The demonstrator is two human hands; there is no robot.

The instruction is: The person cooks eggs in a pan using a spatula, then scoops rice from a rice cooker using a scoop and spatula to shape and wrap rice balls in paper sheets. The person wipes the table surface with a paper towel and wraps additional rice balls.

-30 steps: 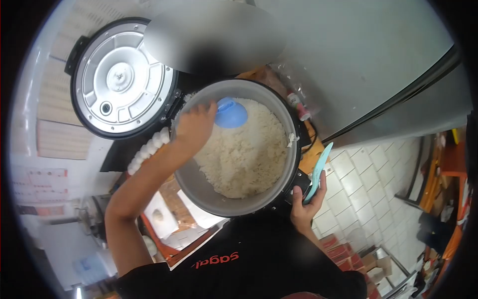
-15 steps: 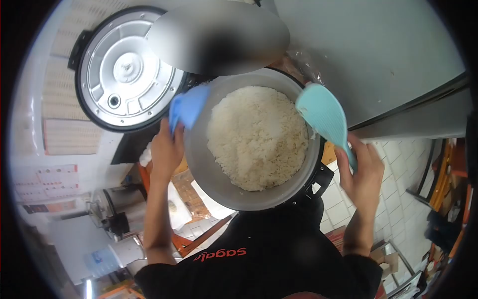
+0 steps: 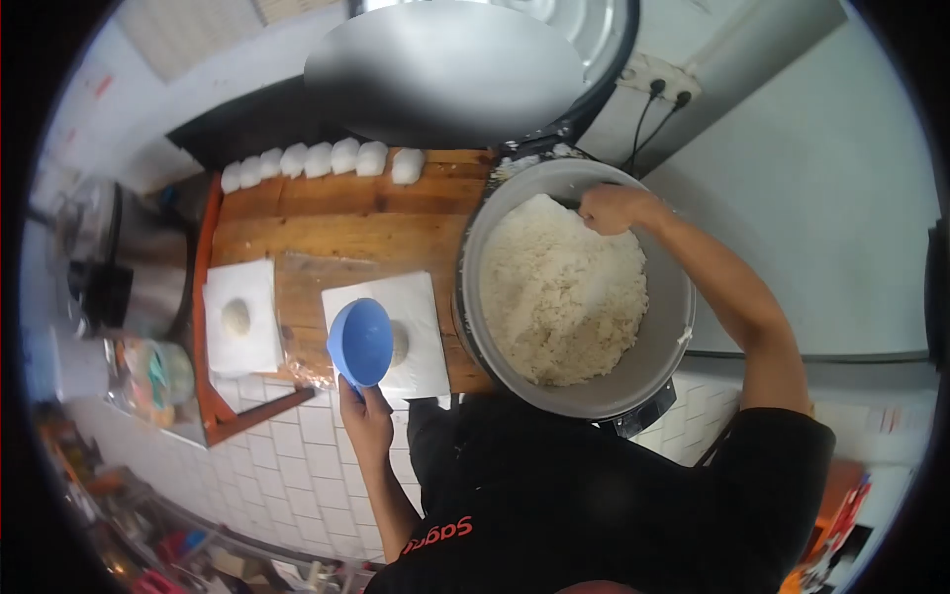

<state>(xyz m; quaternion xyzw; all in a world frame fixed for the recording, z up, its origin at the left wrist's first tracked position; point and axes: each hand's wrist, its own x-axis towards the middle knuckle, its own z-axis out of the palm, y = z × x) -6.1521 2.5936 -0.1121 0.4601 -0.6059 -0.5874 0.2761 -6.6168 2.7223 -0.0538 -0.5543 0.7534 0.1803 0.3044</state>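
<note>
My left hand (image 3: 366, 416) is closed on the lower end of a blue scoop (image 3: 366, 342). The scoop's hollow faces up, over a white paper sheet (image 3: 426, 337), and partly hides a small rice mound (image 3: 399, 344) there. My right hand (image 3: 616, 210) is closed inside the far side of a large grey pot (image 3: 681, 327), at the edge of the cooked rice (image 3: 559, 297). The teal rice paddle it held in the earlier frame is hidden now, apparently behind the fist.
White rounded bundles (image 3: 318, 159) line the back of the wooden table (image 3: 396, 223). Another paper sheet (image 3: 259, 346) with a rice mound (image 3: 236, 318) lies at left. A raised lid (image 3: 609, 49) stands behind the pot; a steel cooker (image 3: 153, 267) stands far left.
My view has swung left, bringing the table into sight. The blue scoop has moved from the pot's rim to over the paper. My right hand has moved from beside the pot into it.
</note>
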